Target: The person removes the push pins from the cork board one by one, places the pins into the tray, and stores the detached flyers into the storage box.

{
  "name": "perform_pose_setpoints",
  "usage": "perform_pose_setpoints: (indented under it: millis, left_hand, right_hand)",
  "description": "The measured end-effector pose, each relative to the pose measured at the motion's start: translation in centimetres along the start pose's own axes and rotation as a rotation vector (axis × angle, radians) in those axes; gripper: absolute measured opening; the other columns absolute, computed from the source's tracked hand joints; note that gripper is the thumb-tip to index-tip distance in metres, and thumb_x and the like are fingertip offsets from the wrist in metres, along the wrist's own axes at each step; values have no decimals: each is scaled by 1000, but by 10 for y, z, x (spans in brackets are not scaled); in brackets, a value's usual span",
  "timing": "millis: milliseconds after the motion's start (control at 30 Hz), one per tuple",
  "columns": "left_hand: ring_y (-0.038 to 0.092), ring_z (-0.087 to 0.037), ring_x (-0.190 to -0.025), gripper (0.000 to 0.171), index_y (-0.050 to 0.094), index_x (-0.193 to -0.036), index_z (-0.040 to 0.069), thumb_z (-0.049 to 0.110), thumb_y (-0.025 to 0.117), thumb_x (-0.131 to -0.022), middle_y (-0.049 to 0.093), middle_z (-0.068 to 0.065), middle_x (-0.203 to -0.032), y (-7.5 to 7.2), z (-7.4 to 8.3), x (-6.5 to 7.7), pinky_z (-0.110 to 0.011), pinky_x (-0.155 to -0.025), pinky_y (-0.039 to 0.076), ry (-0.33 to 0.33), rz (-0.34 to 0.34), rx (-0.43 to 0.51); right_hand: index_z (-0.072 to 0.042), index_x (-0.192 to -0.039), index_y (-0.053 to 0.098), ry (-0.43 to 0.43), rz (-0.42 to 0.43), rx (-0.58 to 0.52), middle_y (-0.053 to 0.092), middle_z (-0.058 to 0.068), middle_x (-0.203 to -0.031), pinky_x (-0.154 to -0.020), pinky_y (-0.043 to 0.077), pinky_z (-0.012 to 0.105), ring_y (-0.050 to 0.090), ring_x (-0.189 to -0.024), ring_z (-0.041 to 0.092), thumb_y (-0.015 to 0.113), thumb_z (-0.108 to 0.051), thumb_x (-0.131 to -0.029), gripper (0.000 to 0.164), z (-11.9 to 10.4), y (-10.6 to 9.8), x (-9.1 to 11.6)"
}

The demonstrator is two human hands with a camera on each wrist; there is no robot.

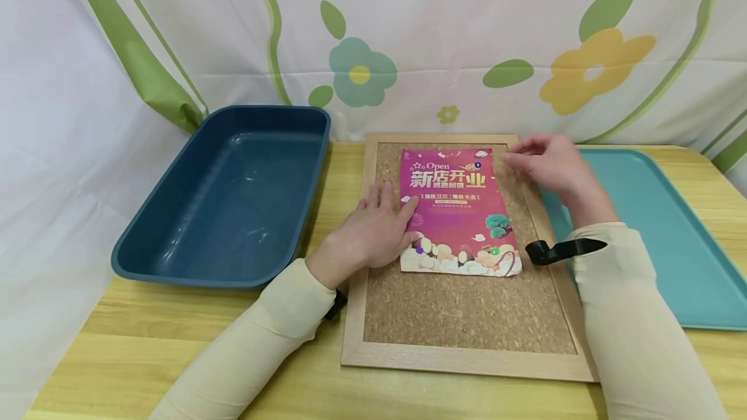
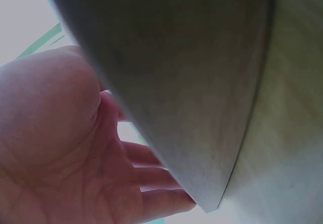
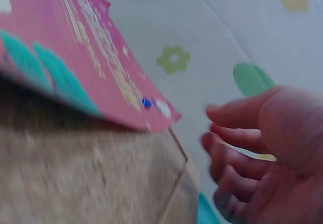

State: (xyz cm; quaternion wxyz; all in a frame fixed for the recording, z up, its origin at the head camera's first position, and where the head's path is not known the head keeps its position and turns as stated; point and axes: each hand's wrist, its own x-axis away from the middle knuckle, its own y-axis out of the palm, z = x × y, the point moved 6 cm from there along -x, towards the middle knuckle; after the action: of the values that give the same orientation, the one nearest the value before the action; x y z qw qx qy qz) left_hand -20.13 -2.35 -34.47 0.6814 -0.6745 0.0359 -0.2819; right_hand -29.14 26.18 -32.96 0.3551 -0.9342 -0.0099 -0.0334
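Observation:
A pink-purple poster (image 1: 452,216) lies on a wood-framed corkboard (image 1: 461,310). Push pins sit in it: a blue one (image 1: 477,164) near the top right corner, a purple one (image 1: 419,249) at the lower left and a green one (image 1: 495,251) at the lower right. My left hand (image 1: 373,232) rests across the board's left frame, fingers spread, with thumb and index finger over the poster's left edge. Near the upper right frame hovers my right hand (image 1: 551,164), fingers loosely bent. In the right wrist view, nothing shows between its fingertips (image 3: 214,112), which are apart from the poster's corner.
To the left stands a deep dark-blue tub (image 1: 213,274). A flat teal tray (image 1: 659,212) lies at the right, partly behind the right arm. Behind the wooden table (image 1: 192,323) hangs a flowered curtain (image 1: 420,31). A black strap (image 1: 563,251) sticks out from the right wrist.

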Motion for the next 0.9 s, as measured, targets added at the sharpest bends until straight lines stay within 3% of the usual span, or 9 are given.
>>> perform_pose_setpoints:
  millis: [133, 233, 367, 600, 900]
  left_hand:
    - [7, -48, -165, 74, 14, -173, 20, 55, 37, -112, 6, -29, -177, 1, 0, 0, -58, -132, 25, 1, -2, -5]
    - [8, -49, -165, 74, 15, -173, 20, 55, 38, -112, 7, -28, -177, 1, 0, -1, -58, -132, 25, 1, -1, -7]
    - [8, -48, -165, 74, 15, -173, 21, 55, 38, -112, 6, -28, -177, 1, 0, -2, -58, -132, 25, 1, 2, -5]
    - [8, -49, -165, 73, 15, -173, 21, 55, 38, -112, 6, -28, -177, 1, 0, -1, -58, -132, 25, 1, 1, -8]
    - [8, -49, -165, 73, 15, -173, 21, 55, 38, -112, 7, -28, -177, 0, 1, 0, -58, -132, 25, 0, 5, -12]
  right_hand:
    - [-4, -129, 69, -72, -152, 33, 74, -1, -99, -77, 54, 32, 71, -85, 17, 74, -33, -102, 40, -22, 19, 3]
    - [-2, -130, 68, -109, -215, 52, 72, 8, -106, -75, 56, 31, 72, -87, 19, 76, -28, -100, 40, -33, 30, 6]
    - [-5, -128, 71, -143, -258, 96, 70, 9, -108, -72, 54, 32, 67, -92, 22, 80, -28, -97, 40, -40, 40, 8]
    - [-11, -123, 77, -209, -343, 177, 72, 8, -106, -79, 51, 35, 63, -95, 23, 82, -28, -95, 33, -48, 54, 11]
    - [-9, -109, 80, -219, -368, 168, 74, 8, -96, -78, 52, 30, 65, -89, 22, 85, -20, -92, 20, -48, 59, 14]
